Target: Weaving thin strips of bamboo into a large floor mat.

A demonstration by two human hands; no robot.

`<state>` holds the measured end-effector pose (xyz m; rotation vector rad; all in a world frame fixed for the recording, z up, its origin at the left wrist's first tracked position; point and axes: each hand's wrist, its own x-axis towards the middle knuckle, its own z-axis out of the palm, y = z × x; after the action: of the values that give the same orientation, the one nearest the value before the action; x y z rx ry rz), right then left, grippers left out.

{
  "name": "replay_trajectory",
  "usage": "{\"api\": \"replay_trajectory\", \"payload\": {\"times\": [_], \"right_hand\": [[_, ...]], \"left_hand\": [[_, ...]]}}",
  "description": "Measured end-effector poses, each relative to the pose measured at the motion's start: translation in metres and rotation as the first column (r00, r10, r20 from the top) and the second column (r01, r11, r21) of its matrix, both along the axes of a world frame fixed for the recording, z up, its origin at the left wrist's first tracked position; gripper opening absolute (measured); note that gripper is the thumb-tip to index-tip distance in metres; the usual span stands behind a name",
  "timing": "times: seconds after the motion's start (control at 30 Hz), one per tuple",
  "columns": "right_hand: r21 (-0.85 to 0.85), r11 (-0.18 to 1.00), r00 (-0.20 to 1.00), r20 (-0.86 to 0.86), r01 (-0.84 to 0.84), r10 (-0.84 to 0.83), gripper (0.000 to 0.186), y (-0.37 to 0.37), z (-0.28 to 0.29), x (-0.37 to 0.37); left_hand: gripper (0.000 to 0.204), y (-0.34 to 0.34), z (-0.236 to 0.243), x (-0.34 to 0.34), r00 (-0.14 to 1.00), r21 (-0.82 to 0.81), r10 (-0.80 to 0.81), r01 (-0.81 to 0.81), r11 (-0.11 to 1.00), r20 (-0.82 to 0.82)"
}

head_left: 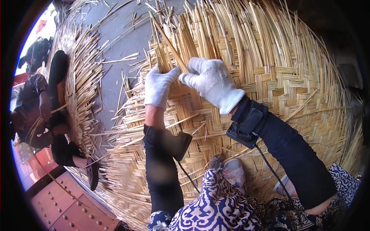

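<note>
Both my hands are in pale knitted gloves near the top middle of a woven straw mat (pixel 285 92), among long upright loose reed ends. My left hand (pixel 159 84) is curled at the base of a bundle of split reeds (pixel 169 54), fingertips pinched on a strip. Just right of it, my right hand (pixel 208 81) is closed on the same area, with a longer tan strip (pixel 173 48) slanting up-left from its fingers. Woven bands run under both hands; the exact points of contact are partly hidden by the gloves.
Another person (pixel 34 107) sits at the left on a second straw mat (pixel 77 73); grey ground (pixel 111 92) with scattered reed scraps lies between the mats. Red studded panels (pixel 73 208) are at lower left. My patterned clothing and a shoe (pixel 233 173) are below my arms.
</note>
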<state>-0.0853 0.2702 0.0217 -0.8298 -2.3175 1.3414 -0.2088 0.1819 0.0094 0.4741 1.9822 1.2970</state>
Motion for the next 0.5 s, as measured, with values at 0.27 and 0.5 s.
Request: {"api": "replay_trajectory", "payload": {"times": [0.27, 0.5], "right_hand": [[-0.038, 0.999, 0.999, 0.041, 0.015, -0.013, 0.028, 0.005, 0.0, -0.001], [0.242, 0.959, 0.938, 0.341, -0.149, 0.06, 0.016, -0.003, -0.003, -0.024]], "left_hand": [[0.022, -0.01, 0.003, -0.005, 0.981, 0.11, 0.022, -0.045, 0.993, 0.195], [0.025, -0.017, 0.014, 0.004, 0.997, 0.151, -0.015, 0.003, 0.988, 0.074]]}}
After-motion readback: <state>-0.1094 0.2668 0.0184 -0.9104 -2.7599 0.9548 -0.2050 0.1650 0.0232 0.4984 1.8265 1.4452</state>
